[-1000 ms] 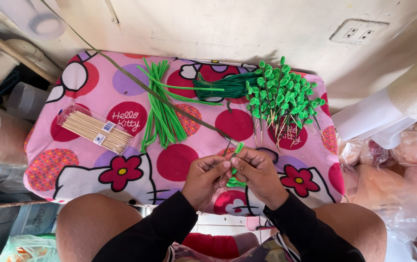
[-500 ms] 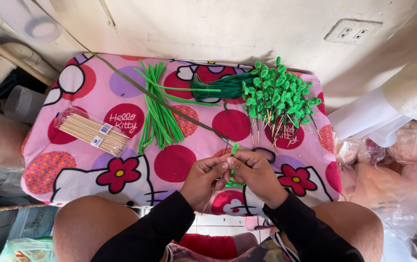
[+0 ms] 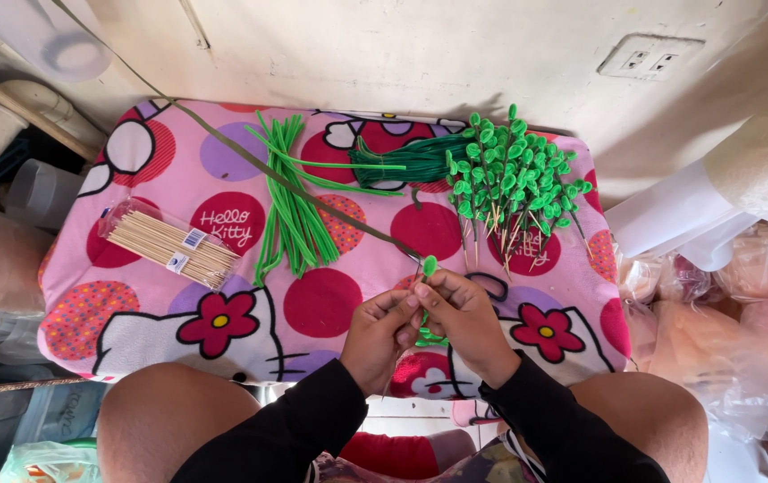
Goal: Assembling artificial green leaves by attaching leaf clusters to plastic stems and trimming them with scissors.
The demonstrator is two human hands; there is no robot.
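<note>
1. Right now we pinch a small green-wrapped stick (image 3: 428,268) between both hands: our left hand (image 3: 379,335) is closed on its lower part, and our right hand (image 3: 466,320) is closed just under the leaf-shaped tip, above the near edge of the pink patterned cushion (image 3: 134,331).
2. As we judge it, the wrap could loosen if either pinch slackens, because the green loops (image 3: 429,338) under our hands hang free.
3. We also judge that the stick could snap or prick a fingertip (it looks thin), should the two hands twist against each other.
4. A careless elbow could scatter the pile of finished green stems (image 3: 509,183) near the far right corner, or the loose green strips (image 3: 293,215) at the middle.
5. One container shows: a clear plastic packet (image 3: 168,243) by the left edge, holding pale wooden skewers, apparently still closed.
</note>
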